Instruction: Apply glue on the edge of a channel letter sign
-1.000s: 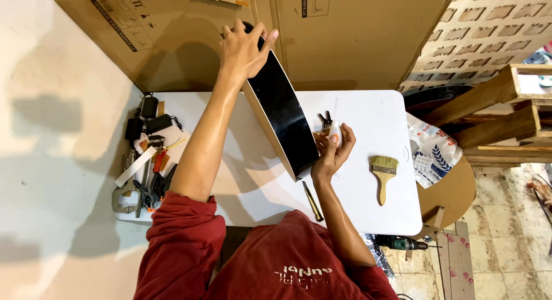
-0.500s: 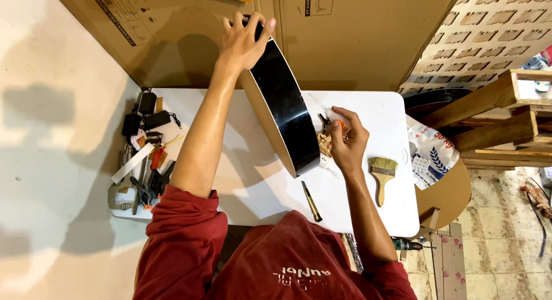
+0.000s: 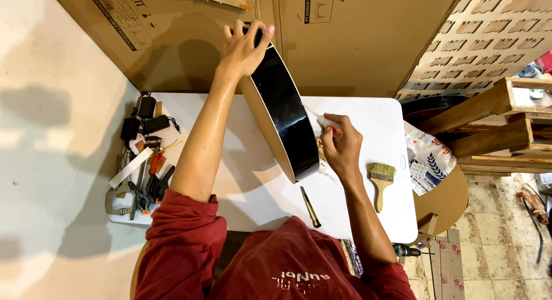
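Left hand [image 3: 241, 47] clamped on the far rim of my glossy black curved wooden shell [image 3: 284, 113], right hand [image 3: 340, 147] pinching a small white applicator [image 3: 329, 123] against its right face, so I reckon careful dabbing comes next.

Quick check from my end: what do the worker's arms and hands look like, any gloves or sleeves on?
No gloves: the left hand and right hand are both bare, with no rings, watch or bands visible. The forearms are uncovered too. Dark red sleeves, pushed up near the elbows, belong to a red top with pale lettering on it.
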